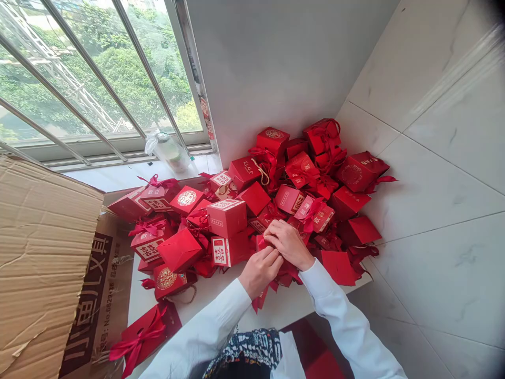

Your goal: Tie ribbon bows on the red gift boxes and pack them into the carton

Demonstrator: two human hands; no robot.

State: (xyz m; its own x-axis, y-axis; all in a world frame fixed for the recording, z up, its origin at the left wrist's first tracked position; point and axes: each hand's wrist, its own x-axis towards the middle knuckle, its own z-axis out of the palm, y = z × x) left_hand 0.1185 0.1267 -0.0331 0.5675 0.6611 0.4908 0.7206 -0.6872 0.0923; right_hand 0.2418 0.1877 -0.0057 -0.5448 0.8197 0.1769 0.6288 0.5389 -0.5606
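Observation:
My left hand [260, 269] and my right hand [290, 243] meet at the front middle of a heap of red gift boxes. Fingers of both are closed in a pinch on red ribbon; the hands largely cover it and the small red box [261, 242] beneath. Just left of them lies a box with a white double-happiness panel [221, 251], and above it a pinkish-red cube box [226, 217]. A box tied with a red bow [314, 215] sits beyond my right hand.
The boxes lie on a white tabletop [232, 305] in a wall corner. A cardboard carton [43, 263] stands open at the left, near a ribboned red box [145, 337]. A clear plastic-wrapped container [169, 151] rests on the sill by the barred window.

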